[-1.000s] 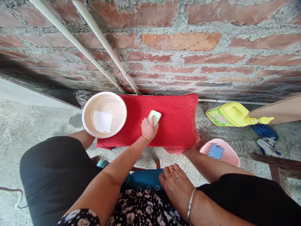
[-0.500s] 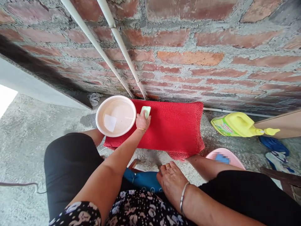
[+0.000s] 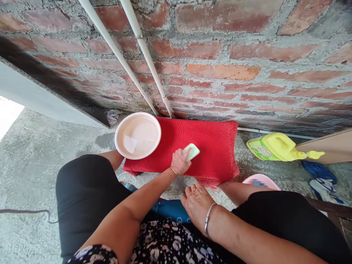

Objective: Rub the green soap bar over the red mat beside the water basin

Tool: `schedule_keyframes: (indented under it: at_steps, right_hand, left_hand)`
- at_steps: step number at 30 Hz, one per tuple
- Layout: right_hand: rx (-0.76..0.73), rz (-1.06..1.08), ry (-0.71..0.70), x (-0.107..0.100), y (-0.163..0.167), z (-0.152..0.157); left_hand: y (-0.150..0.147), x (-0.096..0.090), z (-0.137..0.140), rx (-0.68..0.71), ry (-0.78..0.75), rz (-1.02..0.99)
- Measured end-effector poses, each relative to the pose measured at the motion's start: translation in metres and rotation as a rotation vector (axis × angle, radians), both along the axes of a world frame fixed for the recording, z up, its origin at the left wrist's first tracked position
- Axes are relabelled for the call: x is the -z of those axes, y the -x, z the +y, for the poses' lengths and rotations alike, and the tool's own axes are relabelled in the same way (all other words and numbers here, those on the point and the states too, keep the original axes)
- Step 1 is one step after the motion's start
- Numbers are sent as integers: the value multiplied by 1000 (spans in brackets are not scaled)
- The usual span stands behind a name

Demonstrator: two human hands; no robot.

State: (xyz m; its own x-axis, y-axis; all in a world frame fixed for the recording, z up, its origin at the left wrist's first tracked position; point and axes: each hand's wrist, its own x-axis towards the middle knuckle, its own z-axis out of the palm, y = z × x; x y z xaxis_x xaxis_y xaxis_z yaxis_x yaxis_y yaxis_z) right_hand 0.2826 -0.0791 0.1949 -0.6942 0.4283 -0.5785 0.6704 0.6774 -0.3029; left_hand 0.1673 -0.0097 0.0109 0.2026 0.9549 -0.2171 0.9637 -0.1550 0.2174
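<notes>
A pale green scrub brush (image 3: 192, 151) is gripped in my left hand (image 3: 181, 161), over the middle of a red textured cloth (image 3: 214, 143). Its underside is hidden, and my fingers wrap its near end. The cloth covers a low support, with one edge hanging down toward me. A pale pink basin (image 3: 117, 141) of water stands on the cloth's left end, with a white rectangular patch showing in it. My right hand (image 3: 196, 205), with a ring and a silver bangle, rests near my lap over blue fabric (image 3: 170, 209). Its fingers are loosely curled, with nothing visible in them.
A brick wall (image 3: 203, 47) with two pale pipes (image 3: 150, 62) rises behind the cloth. On the right stand a yellow detergent jug (image 3: 277, 145), a pink basin (image 3: 271, 182) and some shoes (image 3: 324, 187). A grey rag (image 3: 112, 116) lies by the wall; a cord (image 3: 27, 211) runs along the floor.
My left hand has moved the brush right and toward me, from beside the water basin to the cloth's middle. The brush is now tilted differently. My right hand has barely shifted.
</notes>
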Motion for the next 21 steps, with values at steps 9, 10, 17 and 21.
schedule_keyframes:
  at_steps: [9, 10, 17, 21]
  right_hand:
    - [-22, -19, 41, -3, 4, 3]
    - [-18, -20, 44, -2, 4, 4]
    - [-24, -13, 8, -3, 2, 1]
    - [12, 47, -9, 0, -2, -10]
  left_hand:
    - [1, 5, 12, -243, 26, 81]
    - [-9, 7, 0, -12, 46, 55]
    - [-8, 6, 4, 67, 12, 61]
    - [24, -2, 65, -457, -46, 99]
